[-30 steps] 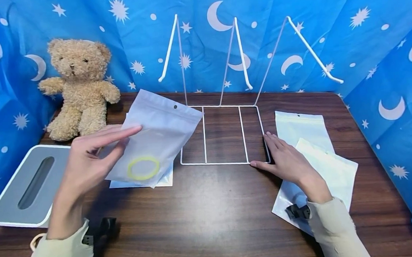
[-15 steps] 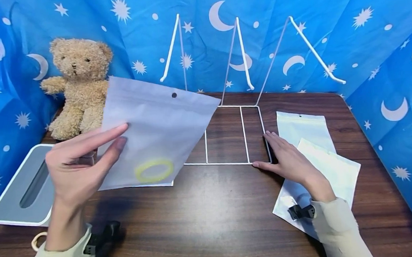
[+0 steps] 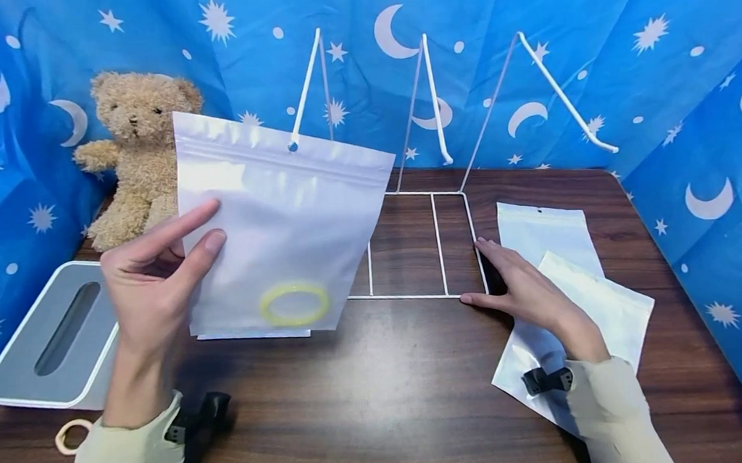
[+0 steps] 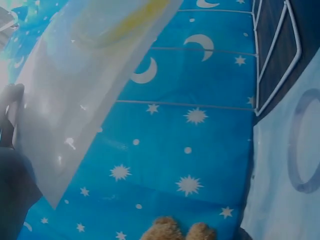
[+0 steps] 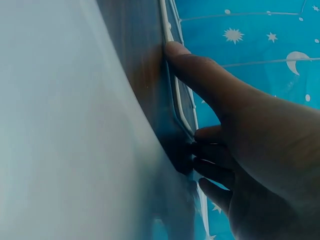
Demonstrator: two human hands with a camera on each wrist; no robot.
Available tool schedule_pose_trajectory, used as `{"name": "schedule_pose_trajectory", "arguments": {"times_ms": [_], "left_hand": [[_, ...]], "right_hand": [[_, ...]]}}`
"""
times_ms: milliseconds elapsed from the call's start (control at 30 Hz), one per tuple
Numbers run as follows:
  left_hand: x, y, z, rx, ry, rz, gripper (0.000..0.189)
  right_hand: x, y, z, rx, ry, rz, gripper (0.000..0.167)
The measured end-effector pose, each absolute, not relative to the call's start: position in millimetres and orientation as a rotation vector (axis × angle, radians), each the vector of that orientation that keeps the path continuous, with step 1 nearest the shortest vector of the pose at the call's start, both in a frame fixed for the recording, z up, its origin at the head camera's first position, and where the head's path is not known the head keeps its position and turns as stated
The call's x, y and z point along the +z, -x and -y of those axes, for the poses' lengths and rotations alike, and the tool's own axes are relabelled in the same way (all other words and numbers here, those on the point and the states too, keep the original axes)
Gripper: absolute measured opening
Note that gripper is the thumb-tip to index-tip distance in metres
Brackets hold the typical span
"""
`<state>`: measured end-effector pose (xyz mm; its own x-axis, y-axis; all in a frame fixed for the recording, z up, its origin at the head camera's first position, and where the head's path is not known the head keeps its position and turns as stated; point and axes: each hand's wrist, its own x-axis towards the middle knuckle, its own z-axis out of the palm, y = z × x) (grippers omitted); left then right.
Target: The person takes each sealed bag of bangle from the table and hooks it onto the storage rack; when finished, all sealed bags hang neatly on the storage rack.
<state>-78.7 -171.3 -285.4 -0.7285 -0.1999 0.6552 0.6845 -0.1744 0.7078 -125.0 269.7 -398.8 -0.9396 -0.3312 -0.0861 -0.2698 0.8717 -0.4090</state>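
My left hand [image 3: 156, 285] pinches the left edge of a white zip bag [image 3: 233, 228] between thumb and fingers. A yellow ring [image 3: 294, 304] shows through the bag's lower right. The bag hangs upright in front of a white wire display rack [image 3: 409, 297]. Its punched hole overlaps the tip of the rack's left hook [image 3: 305, 91]; whether the tip passes through is unclear. My right hand [image 3: 533, 291] rests at the rack base's front right corner, thumb on the front bar, fingers along the side bar. The right wrist view shows the thumb [image 5: 200, 72] touching the wire.
More white bags [image 3: 603, 315] overlap on the right of the table [image 3: 385, 405]. Another bag [image 4: 285, 165] lies under the held one. A teddy bear [image 3: 132, 148], a grey-topped box [image 3: 40, 345] and a pale ring [image 3: 72, 437] are on the left. A starry blue curtain [image 3: 353, 0] stands behind.
My left hand has raised and straightened the bag, bringing its hole from below and right of the left hook to that hook's tip. The right hand stays at the rack's corner.
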Motion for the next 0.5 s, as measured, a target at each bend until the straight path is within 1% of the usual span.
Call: {"name": "schedule_pose_trajectory", "arguments": {"times_ms": [233, 500], "left_hand": [[-296, 90, 176, -1.955, 0.540, 1.518, 0.030], [-298, 107, 169, -1.968, 0.533, 1.552, 0.029]], "right_hand": [[-401, 126, -273, -0.602, 0.466, -2.897, 0.105], [-402, 126, -272, -0.609, 0.458, -2.895, 0.104]]}}
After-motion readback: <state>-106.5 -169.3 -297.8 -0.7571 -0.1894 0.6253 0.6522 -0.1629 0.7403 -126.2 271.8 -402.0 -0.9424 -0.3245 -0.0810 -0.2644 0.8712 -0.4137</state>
